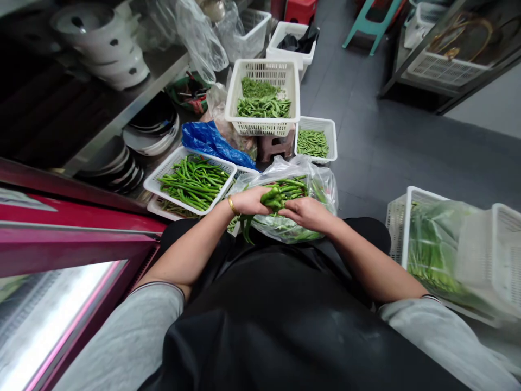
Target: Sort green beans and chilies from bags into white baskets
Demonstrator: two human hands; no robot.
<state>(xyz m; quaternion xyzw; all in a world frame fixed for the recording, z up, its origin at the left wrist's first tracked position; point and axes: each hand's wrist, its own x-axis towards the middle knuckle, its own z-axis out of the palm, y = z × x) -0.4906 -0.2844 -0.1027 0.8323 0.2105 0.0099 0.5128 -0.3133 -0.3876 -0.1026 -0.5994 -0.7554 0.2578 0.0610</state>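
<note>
A bunch of green peppers (pixel 273 199) is wrapped in the fingers of my left hand (pixel 251 201), which has a gold bracelet at the wrist. My right hand (pixel 308 213) is closed, its fingertips touching the right side of the bunch; what it pinches, if anything, is too small to name. Both hands are over an open clear plastic bag (pixel 325 182) with more long green peppers in it. To the left, a white basket (pixel 231 176) holds a heap of long green peppers. Some green leaves or pods hang beneath my left hand.
A raised white basket (pixel 262 128) of cut greens stands on a stool beyond the bag, beside a smaller basket (pixel 332 138) of green pieces. Blue plastic (pixel 211 142) lies behind the left basket. Shelves with bowls (pixel 118 60) are at left; bagged greens (pixel 431 250) sit at right.
</note>
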